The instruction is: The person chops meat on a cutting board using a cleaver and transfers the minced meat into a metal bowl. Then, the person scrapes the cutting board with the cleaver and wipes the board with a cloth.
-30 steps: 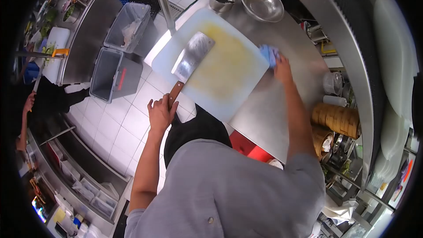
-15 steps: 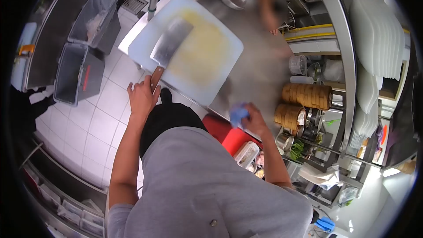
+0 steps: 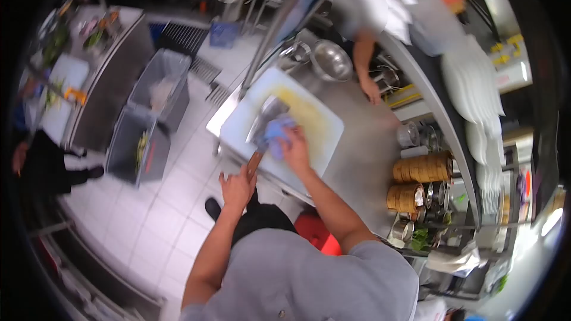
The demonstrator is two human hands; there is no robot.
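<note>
My left hand [image 3: 238,186] is closed around the wooden handle of a cleaver [image 3: 269,110]. Its broad blade lies over a white cutting board [image 3: 244,92] with a yellowish stain. In my right hand [image 3: 295,150] is a blue cloth [image 3: 278,134], pressed against the blade near the handle. The cloth covers part of the blade's lower end. My right fingers are partly blurred, but they bend over the cloth.
Two grey bins [image 3: 122,142] stand on the tiled floor at left. Metal bowls [image 3: 331,60] sit beyond the board on the steel table [image 3: 357,122], where another person's hand [image 3: 370,90] reaches in. Bamboo steamers [image 3: 422,167] and stacked white plates [image 3: 473,83] line the right shelf.
My right hand has brought the blue cloth from beside the board over onto the cleaver blade. My left hand still holds the handle. The view has swung, showing more at upper left.
</note>
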